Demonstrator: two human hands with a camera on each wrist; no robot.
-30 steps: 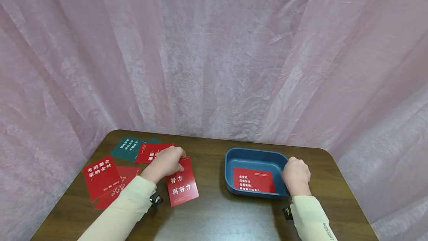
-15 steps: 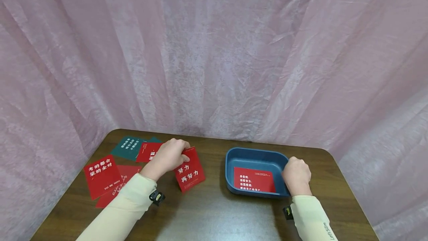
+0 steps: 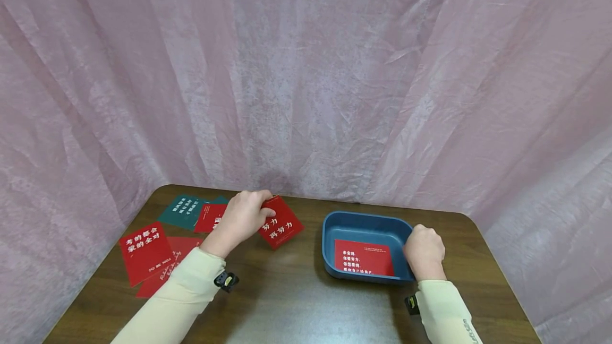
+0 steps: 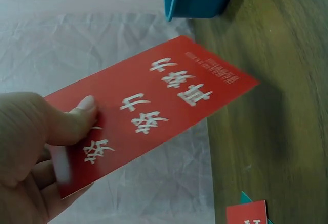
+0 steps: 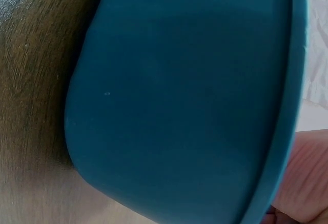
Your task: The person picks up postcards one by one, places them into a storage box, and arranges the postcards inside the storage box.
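Observation:
Between thumb and fingers, my left hand [image 3: 246, 216] pinches a red card [image 3: 282, 224] with white characters. In the left wrist view the thumb presses on the face of that card [image 4: 143, 111], and its shadow falls on the table. My right hand [image 3: 423, 251] grips the right rim of a blue rectangular bin [image 3: 370, 216]. Another red card [image 3: 363, 257] lies flat inside the bin. In the right wrist view, the outer wall of the bin [image 5: 179, 101] covers most of the frame, with part of the hand [image 5: 307, 175] behind its rim.
Left on the wooden table [image 3: 296, 307] lie a red card [image 3: 145, 252], another red card [image 3: 172, 264] partly under it, a green card [image 3: 183, 211], and a red card [image 3: 208, 217] overlapping the green one. A pink curtain [image 3: 306, 78] hangs behind the table.
My left hand has lifted the red card and moved it back and slightly right, with the card turning. My right hand and the bin have stayed put.

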